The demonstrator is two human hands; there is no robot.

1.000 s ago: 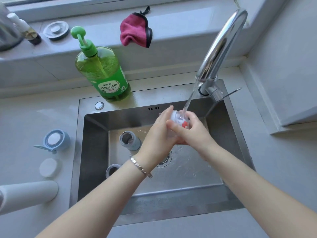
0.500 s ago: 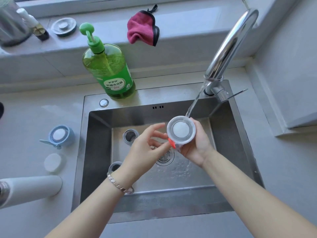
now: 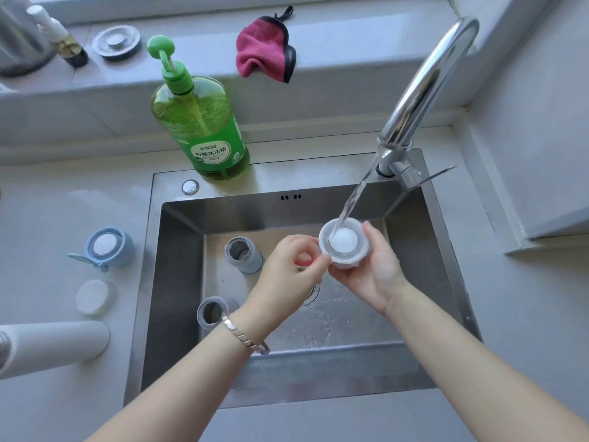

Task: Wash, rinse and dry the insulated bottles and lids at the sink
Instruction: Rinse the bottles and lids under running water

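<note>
A white bottle lid (image 3: 345,247) is held inside-up over the steel sink (image 3: 178,282), and the tap's stream (image 3: 353,199) pours into it. My right hand (image 3: 373,272) cups the lid from below and the right. My left hand (image 3: 287,269) pinches the lid's left edge, where a bit of red shows. Two open grey bottles stand in the sink, one (image 3: 243,255) at the back left, one (image 3: 212,312) nearer the front left. A white bottle (image 3: 54,346) lies on the counter at the left, with a blue lid (image 3: 106,247) and a white cap (image 3: 94,296) beside it.
The chrome faucet (image 3: 420,90) arches over the sink's back right corner. A green dish soap pump bottle (image 3: 200,122) stands behind the sink. A pink cloth (image 3: 264,52) hangs over the ledge. A metal drain stopper (image 3: 116,43) and a small dark bottle (image 3: 63,43) sit on the sill.
The lid was turned from sideways to inside-up and moved right under the stream. My left hand opened off it, then came back to pinch its left edge.
</note>
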